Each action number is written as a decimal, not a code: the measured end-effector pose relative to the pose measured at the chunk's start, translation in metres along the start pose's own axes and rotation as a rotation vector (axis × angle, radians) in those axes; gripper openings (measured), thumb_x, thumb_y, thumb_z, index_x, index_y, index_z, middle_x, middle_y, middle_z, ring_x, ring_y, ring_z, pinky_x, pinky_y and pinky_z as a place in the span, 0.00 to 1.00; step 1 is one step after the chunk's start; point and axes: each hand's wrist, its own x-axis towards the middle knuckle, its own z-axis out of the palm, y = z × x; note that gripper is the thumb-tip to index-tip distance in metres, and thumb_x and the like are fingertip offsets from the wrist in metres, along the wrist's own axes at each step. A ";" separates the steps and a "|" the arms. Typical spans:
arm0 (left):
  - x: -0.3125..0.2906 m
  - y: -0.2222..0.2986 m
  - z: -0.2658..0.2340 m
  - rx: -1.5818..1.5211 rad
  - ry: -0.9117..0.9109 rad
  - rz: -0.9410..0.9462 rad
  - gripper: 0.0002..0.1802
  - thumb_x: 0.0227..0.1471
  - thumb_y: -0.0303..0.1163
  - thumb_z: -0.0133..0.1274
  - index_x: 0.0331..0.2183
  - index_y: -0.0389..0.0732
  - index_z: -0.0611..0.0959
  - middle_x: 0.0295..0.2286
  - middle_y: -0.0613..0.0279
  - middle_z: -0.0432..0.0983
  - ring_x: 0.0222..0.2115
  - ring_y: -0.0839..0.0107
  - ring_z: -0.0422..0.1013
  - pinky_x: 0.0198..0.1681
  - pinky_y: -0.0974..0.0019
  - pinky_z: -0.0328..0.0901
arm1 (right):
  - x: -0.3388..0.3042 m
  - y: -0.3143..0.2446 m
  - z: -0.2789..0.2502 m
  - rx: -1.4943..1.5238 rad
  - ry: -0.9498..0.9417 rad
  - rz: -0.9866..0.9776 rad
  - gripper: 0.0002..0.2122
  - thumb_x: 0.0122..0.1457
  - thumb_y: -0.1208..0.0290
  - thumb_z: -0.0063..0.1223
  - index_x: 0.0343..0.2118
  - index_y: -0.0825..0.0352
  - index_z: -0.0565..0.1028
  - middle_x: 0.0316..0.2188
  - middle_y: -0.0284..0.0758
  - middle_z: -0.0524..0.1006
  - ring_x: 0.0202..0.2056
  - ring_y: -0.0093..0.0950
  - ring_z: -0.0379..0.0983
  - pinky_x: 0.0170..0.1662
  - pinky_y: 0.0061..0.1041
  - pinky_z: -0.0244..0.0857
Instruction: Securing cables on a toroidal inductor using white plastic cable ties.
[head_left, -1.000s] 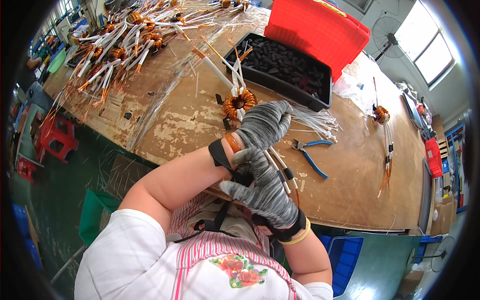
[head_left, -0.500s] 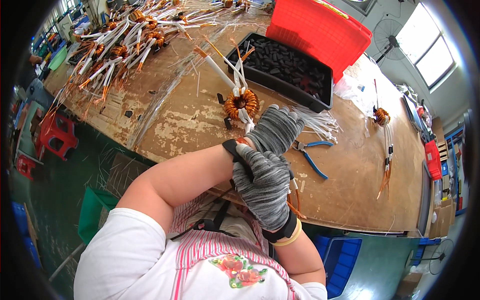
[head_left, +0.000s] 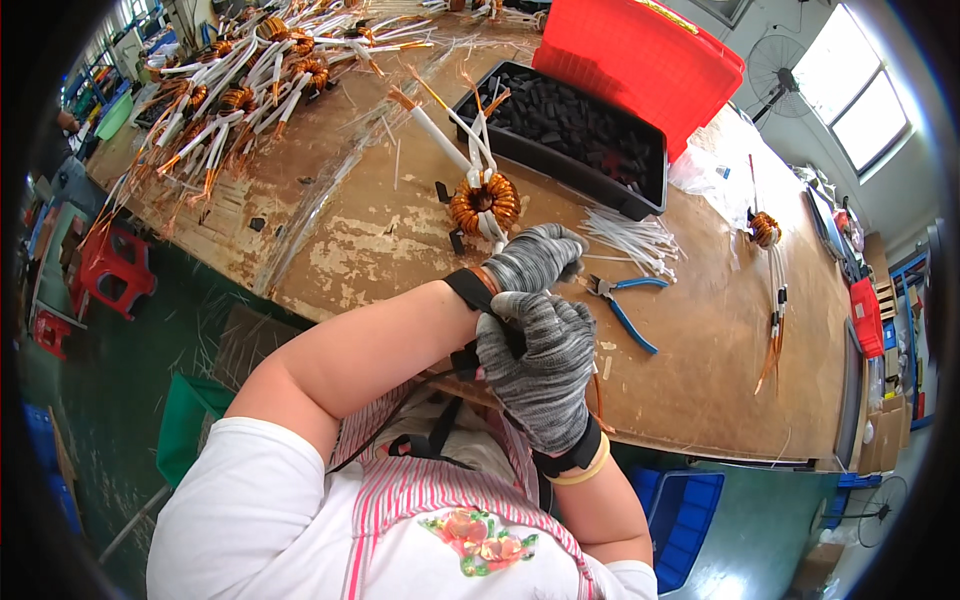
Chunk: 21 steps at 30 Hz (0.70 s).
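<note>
Both hands wear grey knitted gloves and are close together at the table's front edge. My left hand [head_left: 537, 258] is loosely closed, its fingers curled over to the right, with nothing seen in them. Around its wrist runs a black wrist strap [head_left: 468, 289]. My right hand [head_left: 545, 370] is closed at that wrist, thumb and fingers on the strap's end; the exact pinch is partly hidden. Just beyond my left hand lies a copper-wound ring coil [head_left: 485, 204] with white-sleeved leads pointing away. Blue-handled cutters [head_left: 630, 312] lie open to the right.
A black tray [head_left: 645, 205] of small black pieces stands behind the coil, against a red bin [head_left: 640, 70]. White cable ties [head_left: 632, 240] lie near the cutters. Another coil [head_left: 764, 230] rests at right; several coils [head_left: 238, 100] are heaped at far left.
My left hand has pulled slightly back toward me, and its fingers have curled more. The right hand has shifted a little up and right, staying at the left wrist.
</note>
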 end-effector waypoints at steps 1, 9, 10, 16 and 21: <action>0.001 -0.005 0.002 -0.002 -0.002 -0.003 0.12 0.58 0.35 0.48 0.42 0.41 0.78 0.29 0.67 0.77 0.27 0.77 0.73 0.31 0.70 0.70 | -0.002 -0.001 -0.001 0.094 -0.052 0.062 0.09 0.45 0.78 0.62 0.30 0.65 0.74 0.24 0.35 0.76 0.27 0.33 0.74 0.32 0.29 0.66; 0.001 0.012 -0.007 -0.725 -0.017 -0.136 0.12 0.59 0.33 0.47 0.44 0.44 0.78 0.29 0.67 0.77 0.28 0.74 0.74 0.30 0.72 0.72 | -0.008 -0.005 -0.003 0.745 -0.225 0.646 0.13 0.51 0.79 0.61 0.39 0.68 0.70 0.35 0.30 0.75 0.36 0.19 0.71 0.42 0.19 0.67; 0.002 0.013 -0.006 -0.671 0.062 -0.105 0.12 0.59 0.33 0.46 0.44 0.44 0.78 0.29 0.67 0.77 0.28 0.74 0.74 0.31 0.72 0.71 | -0.010 -0.003 -0.003 0.746 -0.225 0.648 0.13 0.51 0.79 0.61 0.39 0.68 0.70 0.35 0.30 0.75 0.36 0.19 0.71 0.42 0.19 0.67; -0.010 0.020 0.002 -0.338 0.206 0.015 0.11 0.59 0.33 0.46 0.43 0.43 0.78 0.29 0.66 0.77 0.30 0.75 0.73 0.34 0.72 0.70 | -0.029 0.005 -0.005 1.136 -0.218 0.711 0.08 0.59 0.80 0.51 0.42 0.69 0.71 0.40 0.32 0.72 0.43 0.20 0.69 0.46 0.20 0.66; -0.007 0.005 -0.003 0.754 0.151 0.545 0.08 0.57 0.29 0.48 0.38 0.40 0.79 0.28 0.59 0.77 0.29 0.68 0.74 0.37 0.67 0.69 | -0.034 -0.010 0.004 1.297 -0.092 0.702 0.09 0.58 0.79 0.52 0.42 0.68 0.71 0.39 0.32 0.72 0.40 0.20 0.69 0.46 0.20 0.66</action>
